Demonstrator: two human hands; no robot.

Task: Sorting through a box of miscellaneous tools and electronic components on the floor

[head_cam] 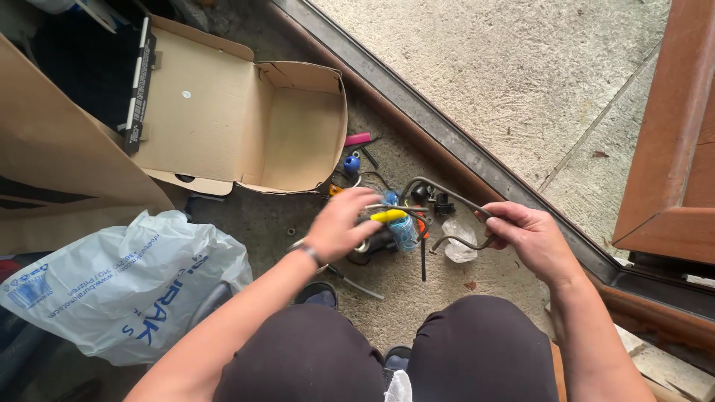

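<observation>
**Bent metal rod held over a pile of small parts**

Two knees in dark trousers [387,357] are closest. Above them, the right hand [530,237] has its fingers wrapped tight around a thin bent metal rod [447,192]. It looks stiff and light, best gripped at its curved end. The left hand [341,223], left of the rod, reaches with fingers spread onto a yellow-handled tool [389,216].

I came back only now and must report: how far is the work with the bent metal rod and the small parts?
Done: the cardboard box lies open and empty, and small parts are spread on the floor. In hand: the right hand grips the bent metal rod, while the left hand reaches into the pile by a yellow piece. Left: loose parts and a clear bag lie unsorted.
</observation>
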